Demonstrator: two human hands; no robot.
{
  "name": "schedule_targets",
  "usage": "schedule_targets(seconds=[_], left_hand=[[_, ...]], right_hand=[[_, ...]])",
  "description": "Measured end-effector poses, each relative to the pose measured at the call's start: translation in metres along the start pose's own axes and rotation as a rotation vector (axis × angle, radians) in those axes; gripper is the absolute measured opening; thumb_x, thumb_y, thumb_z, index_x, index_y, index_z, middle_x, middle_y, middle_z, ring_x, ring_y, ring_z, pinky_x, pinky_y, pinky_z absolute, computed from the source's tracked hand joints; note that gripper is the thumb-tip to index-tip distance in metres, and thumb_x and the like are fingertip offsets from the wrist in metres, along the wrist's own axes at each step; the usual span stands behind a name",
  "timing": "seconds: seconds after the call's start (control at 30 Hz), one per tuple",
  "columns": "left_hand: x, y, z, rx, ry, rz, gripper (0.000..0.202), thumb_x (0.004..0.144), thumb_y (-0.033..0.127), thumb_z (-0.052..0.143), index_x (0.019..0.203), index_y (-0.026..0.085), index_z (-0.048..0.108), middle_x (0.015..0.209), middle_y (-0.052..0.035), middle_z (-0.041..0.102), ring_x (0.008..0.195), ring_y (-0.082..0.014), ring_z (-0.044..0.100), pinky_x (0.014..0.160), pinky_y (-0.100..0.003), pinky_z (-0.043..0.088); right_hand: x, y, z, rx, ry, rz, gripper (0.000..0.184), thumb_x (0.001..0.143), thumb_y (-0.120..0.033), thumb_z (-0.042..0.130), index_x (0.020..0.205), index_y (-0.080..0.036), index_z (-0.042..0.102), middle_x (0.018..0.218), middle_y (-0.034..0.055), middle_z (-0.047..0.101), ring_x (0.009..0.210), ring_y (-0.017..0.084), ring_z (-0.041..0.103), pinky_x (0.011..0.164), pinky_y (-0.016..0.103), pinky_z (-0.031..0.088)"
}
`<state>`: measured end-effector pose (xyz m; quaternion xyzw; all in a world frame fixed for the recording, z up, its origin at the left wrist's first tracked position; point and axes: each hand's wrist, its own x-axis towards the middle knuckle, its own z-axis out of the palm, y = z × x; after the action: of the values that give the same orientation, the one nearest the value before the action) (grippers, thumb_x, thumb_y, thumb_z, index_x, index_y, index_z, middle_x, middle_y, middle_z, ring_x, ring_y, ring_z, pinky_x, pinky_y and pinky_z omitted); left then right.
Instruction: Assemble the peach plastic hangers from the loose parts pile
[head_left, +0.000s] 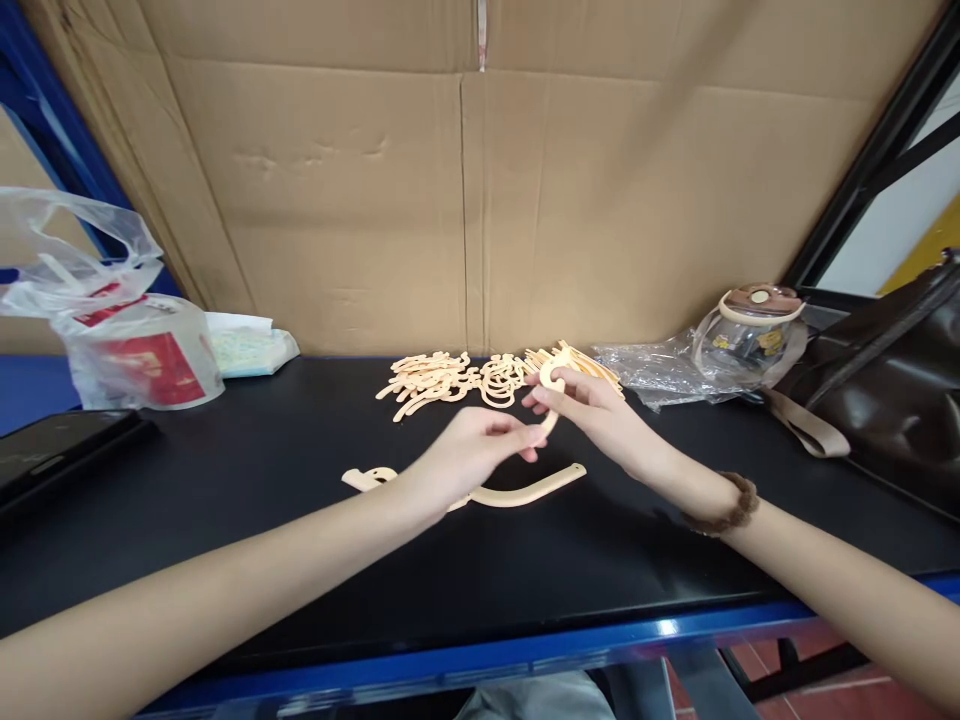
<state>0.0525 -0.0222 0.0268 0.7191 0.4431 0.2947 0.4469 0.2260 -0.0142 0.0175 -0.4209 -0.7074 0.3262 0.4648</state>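
A curved cream-coloured piece with a hooked, rounded top (553, 380) is held up off the table between both hands. My left hand (487, 440) pinches its lower end. Higher up, the fingers of my right hand (589, 400) grip it near the hook; a brown fuzzy band is round that wrist. Below, a long curved cream piece (529, 494) lies flat on the black tabletop. Farther left is another cream piece with a loop (369, 478), partly hidden by my left forearm. Behind the hands are piles of similar pieces: short curved ones (427, 380), ring-like ones (501, 378) and thin strips (592, 368).
A plastic bag with a red-labelled container (150, 350) and a tissue pack (251, 347) stand at left, behind a black device (64, 450). At right are clear plastic wrap (652, 370), a lidded jar (754, 335) and a dark leather bag (885, 380). Cardboard (337, 200) walls the back.
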Motion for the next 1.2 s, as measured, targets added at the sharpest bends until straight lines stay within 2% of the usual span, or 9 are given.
schedule_targets(seconds=[0.13,0.23,0.33,0.47,0.63,0.77,0.93,1.07,1.2], left_hand=[[0.003,-0.004,0.016,0.152,-0.051,0.166,0.037,0.082,0.052,0.054,0.074,0.018,0.068,0.073,-0.0008,0.065,0.074,-0.0176,0.058,0.068,-0.028,0.040],[0.001,-0.014,0.019,0.385,-0.003,0.302,0.034,0.081,0.054,0.058,0.091,0.023,0.066,0.091,-0.0004,0.066,0.085,-0.0193,0.056,0.074,-0.030,0.041],[-0.003,-0.022,0.020,0.510,-0.024,0.312,0.033,0.079,0.048,0.063,0.102,0.024,0.062,0.102,-0.0005,0.064,0.093,-0.0209,0.056,0.077,-0.032,0.042],[-0.004,-0.025,0.019,0.595,-0.071,0.356,0.015,0.084,0.028,0.055,0.097,0.024,0.062,0.090,0.0021,0.064,0.086,-0.0178,0.057,0.071,-0.029,0.041],[-0.001,-0.025,0.011,0.706,-0.042,0.325,0.019,0.074,0.012,0.049,0.086,0.022,0.061,0.085,0.0020,0.061,0.077,-0.0163,0.057,0.063,-0.028,0.038],[0.000,-0.027,0.009,0.739,0.005,0.322,0.011,0.080,0.021,0.053,0.088,0.023,0.060,0.089,0.0010,0.061,0.083,-0.0188,0.057,0.069,-0.031,0.040],[0.003,-0.028,0.011,0.724,-0.010,0.339,0.011,0.087,0.033,0.056,0.089,0.022,0.058,0.095,-0.0008,0.060,0.094,-0.0216,0.055,0.079,-0.035,0.041],[0.007,-0.033,0.010,0.623,-0.005,0.326,0.006,0.090,0.024,0.049,0.087,0.021,0.054,0.088,-0.0003,0.059,0.089,-0.0194,0.056,0.075,-0.031,0.041],[0.010,-0.037,0.008,0.527,0.010,0.300,0.014,0.093,0.029,0.041,0.085,0.022,0.049,0.081,0.0005,0.058,0.077,-0.0173,0.057,0.067,-0.029,0.040]], right_hand=[[0.005,0.001,-0.013,0.101,-0.171,0.138,0.024,0.083,-0.041,0.060,0.082,-0.017,0.061,0.077,0.0014,0.064,0.075,0.014,0.061,0.079,0.032,0.047],[0.009,0.005,-0.023,0.100,-0.317,0.244,0.028,0.080,-0.043,0.061,0.090,-0.017,0.057,0.074,-0.0009,0.058,0.062,0.010,0.054,0.057,0.025,0.046],[0.013,0.012,-0.032,-0.081,-0.362,0.299,0.037,0.081,-0.053,0.056,0.091,-0.018,0.056,0.071,-0.0026,0.049,0.053,0.008,0.043,0.041,0.022,0.036],[0.017,0.022,-0.042,-0.441,-0.322,0.166,0.045,0.087,-0.058,0.042,0.075,-0.017,0.053,0.062,-0.0034,0.042,0.053,0.010,0.038,0.049,0.025,0.032],[0.017,0.026,-0.049,-0.607,-0.464,0.150,0.051,0.087,-0.062,0.040,0.061,-0.019,0.043,0.057,-0.0036,0.042,0.053,0.010,0.036,0.054,0.027,0.031],[0.015,0.026,-0.049,-0.579,-0.566,0.142,0.042,0.088,-0.055,0.044,0.068,-0.018,0.047,0.063,-0.0024,0.050,0.058,0.011,0.042,0.056,0.026,0.033],[0.016,0.028,-0.046,-0.516,-0.702,0.053,0.037,0.091,-0.045,0.044,0.066,-0.018,0.048,0.061,-0.0047,0.041,0.056,0.009,0.034,0.053,0.024,0.028],[0.017,0.028,-0.044,-0.495,-0.736,0.053,0.043,0.091,-0.050,0.040,0.064,-0.017,0.046,0.059,-0.0045,0.039,0.055,0.009,0.033,0.053,0.024,0.029],[0.016,0.031,-0.044,-0.388,-0.709,0.165,0.049,0.089,-0.061,0.037,0.065,-0.018,0.041,0.061,-0.0037,0.040,0.052,0.008,0.035,0.050,0.024,0.032]])
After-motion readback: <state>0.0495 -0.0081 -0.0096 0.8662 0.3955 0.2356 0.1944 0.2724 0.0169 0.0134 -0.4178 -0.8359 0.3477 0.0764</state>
